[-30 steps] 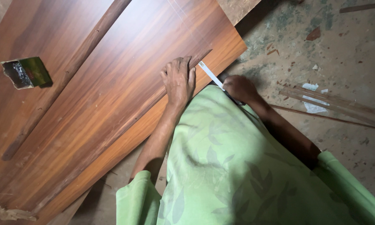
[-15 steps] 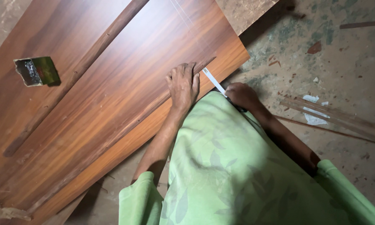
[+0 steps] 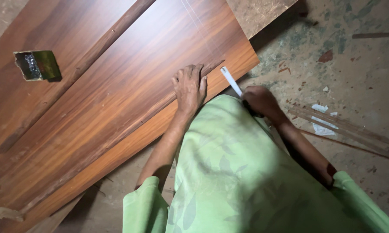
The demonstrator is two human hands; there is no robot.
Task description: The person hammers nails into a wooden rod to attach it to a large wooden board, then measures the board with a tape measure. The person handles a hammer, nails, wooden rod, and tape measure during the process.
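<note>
Dusty concrete floor (image 3: 354, 64). Left hand (image 3: 189, 86) presses flat, fingers spread, on a wood panel (image 3: 129, 86); at its 3 o'clock the right hand (image 3: 260, 101) grips a white blade (image 3: 231, 80), seemingly mid-cut along the panel edge, which calls for steady pressure.

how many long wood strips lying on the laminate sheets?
2: a dark strip runs diagonally across the upper sheet; a thinner strip lies under the left hand. More may be hidden by the body.

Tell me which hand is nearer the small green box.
Left. The left hand lies flat on the board, right of the green box; the right hand, holding a white blade, is farther right.
</note>
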